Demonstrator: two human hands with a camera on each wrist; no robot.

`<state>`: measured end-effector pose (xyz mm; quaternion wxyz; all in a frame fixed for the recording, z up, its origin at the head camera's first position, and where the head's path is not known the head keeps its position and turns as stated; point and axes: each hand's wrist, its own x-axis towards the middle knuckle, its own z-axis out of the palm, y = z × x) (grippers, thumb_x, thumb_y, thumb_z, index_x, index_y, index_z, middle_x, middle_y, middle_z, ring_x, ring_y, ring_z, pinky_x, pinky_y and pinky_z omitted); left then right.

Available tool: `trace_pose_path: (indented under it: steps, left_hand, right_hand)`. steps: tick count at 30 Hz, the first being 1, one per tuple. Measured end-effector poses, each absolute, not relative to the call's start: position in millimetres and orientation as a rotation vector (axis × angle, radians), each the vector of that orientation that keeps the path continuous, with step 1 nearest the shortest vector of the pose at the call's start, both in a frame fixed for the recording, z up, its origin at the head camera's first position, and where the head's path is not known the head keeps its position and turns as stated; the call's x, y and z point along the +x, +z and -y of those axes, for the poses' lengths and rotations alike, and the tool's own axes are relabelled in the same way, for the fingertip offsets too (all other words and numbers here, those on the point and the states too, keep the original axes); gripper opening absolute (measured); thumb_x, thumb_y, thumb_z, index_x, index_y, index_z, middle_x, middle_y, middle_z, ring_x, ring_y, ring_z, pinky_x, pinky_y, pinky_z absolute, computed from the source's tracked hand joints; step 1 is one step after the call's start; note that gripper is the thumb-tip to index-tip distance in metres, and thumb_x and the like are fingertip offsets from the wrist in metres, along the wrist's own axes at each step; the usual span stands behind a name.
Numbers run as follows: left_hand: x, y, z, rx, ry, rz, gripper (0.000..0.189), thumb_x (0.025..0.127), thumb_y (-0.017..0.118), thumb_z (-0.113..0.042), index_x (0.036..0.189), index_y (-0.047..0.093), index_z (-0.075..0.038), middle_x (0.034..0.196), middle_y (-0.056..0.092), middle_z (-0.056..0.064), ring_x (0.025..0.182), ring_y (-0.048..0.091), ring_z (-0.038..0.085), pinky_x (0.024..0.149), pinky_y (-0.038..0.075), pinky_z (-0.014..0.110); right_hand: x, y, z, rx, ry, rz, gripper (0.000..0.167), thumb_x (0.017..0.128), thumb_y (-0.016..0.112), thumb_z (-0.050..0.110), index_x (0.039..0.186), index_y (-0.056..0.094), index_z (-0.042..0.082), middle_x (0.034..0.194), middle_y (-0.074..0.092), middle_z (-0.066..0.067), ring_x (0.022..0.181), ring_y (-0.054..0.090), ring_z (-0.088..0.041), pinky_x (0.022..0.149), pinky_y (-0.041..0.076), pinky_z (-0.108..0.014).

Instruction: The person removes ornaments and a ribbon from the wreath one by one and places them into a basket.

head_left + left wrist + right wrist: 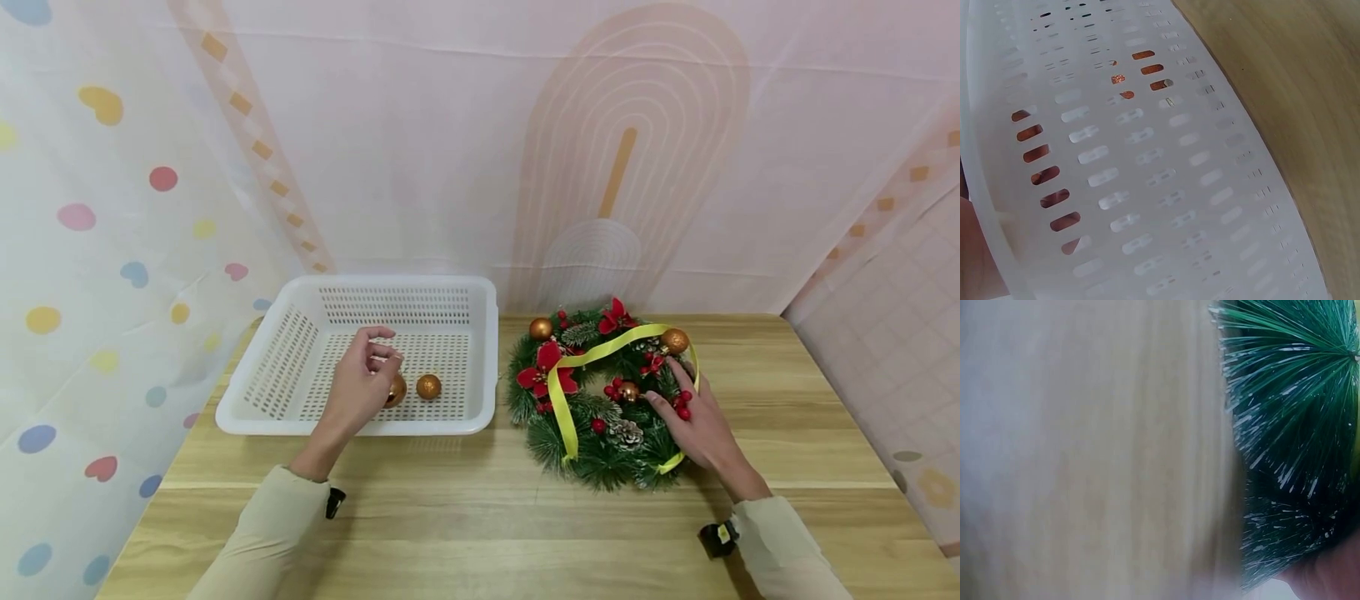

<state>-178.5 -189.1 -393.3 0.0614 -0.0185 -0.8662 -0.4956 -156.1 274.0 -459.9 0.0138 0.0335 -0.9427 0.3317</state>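
In the head view my left hand [362,379] hovers over the front of a white plastic basket [483,367], its fingers loosely bent with nothing between them. Right beside its fingertips is a shiny gold ball [396,390], partly covered by the hand. A rougher gold ball [428,387] lies a little to the right. My right hand [701,421] rests on the right side of a green wreath [555,442], thumb and fingers spread around red berries [681,405]. The wreath bears a yellow ribbon [561,400], red flowers [546,371], a pinecone [626,432] and several gold balls [674,341].
Basket and wreath stand side by side on a wooden table [465,517], near its back edge. Behind them hangs a patterned pink cloth [420,167]. The left wrist view looks through the slotted basket wall [1166,181]; gold shows through the slots.
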Motion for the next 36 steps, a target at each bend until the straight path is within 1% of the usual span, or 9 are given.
trace_pose_path:
  steps: [6,10,18,23,29,33,36]
  left_hand:
    - [-179.0,-394.3,190.1,-0.061,-1.484,2.632,0.033,0.097,0.053,-0.009,0.129,0.050,-0.013,0.104,0.066,0.012,0.081,0.058,0.022,0.060,0.048,0.029]
    - [-180.0,-394.3,190.7,-0.069,-1.475,2.649,0.033,0.096,0.055,-0.009,0.129,0.050,-0.012,0.104,0.066,0.013,0.083,0.061,0.023,0.062,0.050,0.030]
    - [-179.0,-393.7,192.5,-0.146,-1.459,2.738,0.042,0.096,0.058,-0.009,0.136,0.045,-0.012,0.111,0.064,0.015,0.094,0.062,0.029,0.068,0.050,0.034]
    - [-176.6,-392.0,189.0,-0.184,-1.473,2.735,0.041,0.097,0.058,-0.010,0.137,0.045,-0.012,0.111,0.063,0.013,0.094,0.060,0.026,0.070,0.050,0.034]
    - [-174.9,-390.4,177.5,-0.216,-1.492,2.739,0.041,0.098,0.058,-0.013,0.138,0.045,-0.014,0.113,0.063,0.011,0.096,0.060,0.025,0.068,0.051,0.033]
    - [-172.8,-389.3,166.7,-0.256,-1.493,2.747,0.045,0.098,0.059,-0.012,0.140,0.045,-0.014,0.115,0.064,0.013,0.096,0.061,0.025,0.067,0.052,0.033]
    - [-171.9,-389.1,156.3,-0.305,-1.478,2.759,0.049,0.097,0.060,-0.014,0.143,0.044,-0.014,0.119,0.064,0.014,0.096,0.062,0.024,0.069,0.052,0.033]
  right_hand:
    - [-155.8,-459.8,-273.4,0.098,1.033,2.936,0.074,0.103,0.044,0.048,0.161,0.010,0.018,0.161,0.008,-0.030,0.140,0.017,-0.060,0.100,0.024,-0.077]
    - [-155.9,-459.7,-273.4,0.093,1.036,2.939,0.074,0.103,0.044,0.049,0.161,0.010,0.019,0.161,0.007,-0.029,0.140,0.016,-0.060,0.100,0.023,-0.078]
    - [-156.6,-460.4,-273.8,0.104,1.039,2.931,0.074,0.103,0.044,0.049,0.161,0.010,0.018,0.161,0.007,-0.030,0.139,0.016,-0.061,0.100,0.023,-0.077]
    - [-156.3,-461.2,-273.5,0.117,1.040,2.923,0.073,0.103,0.045,0.047,0.161,0.011,0.017,0.160,0.008,-0.031,0.139,0.017,-0.061,0.100,0.023,-0.078]
    - [-156.0,-461.4,-273.7,0.105,1.052,2.920,0.073,0.103,0.045,0.048,0.161,0.011,0.018,0.161,0.007,-0.030,0.140,0.016,-0.060,0.100,0.023,-0.078]
    - [-155.6,-461.5,-273.9,0.100,1.060,2.920,0.073,0.103,0.045,0.048,0.161,0.011,0.018,0.161,0.007,-0.030,0.140,0.015,-0.060,0.100,0.022,-0.078]
    - [-155.4,-461.4,-274.2,0.100,1.067,2.918,0.074,0.103,0.045,0.048,0.161,0.011,0.018,0.161,0.007,-0.030,0.140,0.015,-0.060,0.100,0.022,-0.078]
